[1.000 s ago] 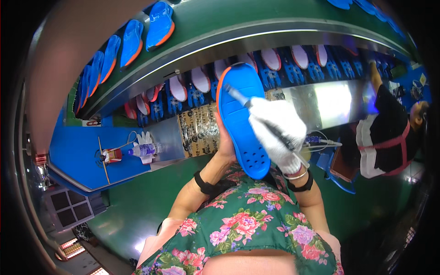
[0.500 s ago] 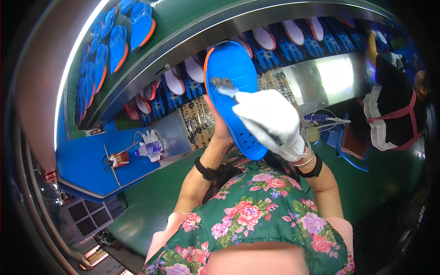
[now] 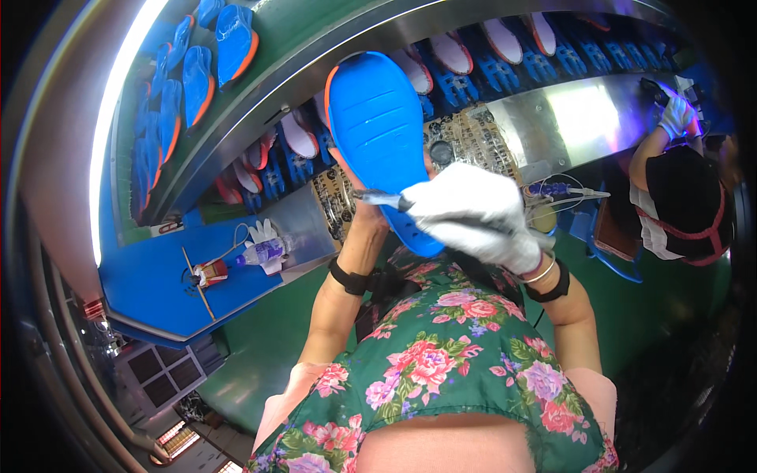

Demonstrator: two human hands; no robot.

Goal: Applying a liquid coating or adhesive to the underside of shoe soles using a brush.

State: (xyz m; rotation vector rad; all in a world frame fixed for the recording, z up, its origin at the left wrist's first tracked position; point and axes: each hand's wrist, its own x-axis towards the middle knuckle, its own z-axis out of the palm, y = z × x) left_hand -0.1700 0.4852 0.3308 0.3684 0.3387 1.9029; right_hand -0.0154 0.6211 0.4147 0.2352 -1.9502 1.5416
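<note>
- Since the frame half a second ago, the brush (image 3: pixel 382 199) has gone from the upper half of the blue sole (image 3: pixel 378 118) down to its narrow waist, and the blue sole itself sits a little higher and further left in view.
- The blue sole is held up in front of the body, ridged face toward the wearer, wide end away; some heel holes are hidden behind the glove.
- The bare left hand (image 3: pixel 368 217) supports it from behind: its fingers are clamped around the sides, one tip showing at the right edge; those behind cannot be seen.
- The gloved right hand (image 3: pixel 473 213) is over the heel end, fingers closed together around the brush handle; the dark bristles reach the left edge of the waist. Whether they touch cannot be told.
- To brush well here, I would keep the left grip steady and clear of the bristles, follow the curved edge with light, even strokes, and stop the glove dragging over the face.
- Just right of the blue sole's waist is a round dark object (image 3: pixel 441 153) by taped cardboard (image 3: pixel 481 134).
- Beyond its wide end run pale, red-edged pieces (image 3: pixel 505 43).
- Far left of it, a blue surface (image 3: pixel 158 276) carries a bottle (image 3: pixel 260 252); far right sits a co-worker (image 3: pixel 682 189).
</note>
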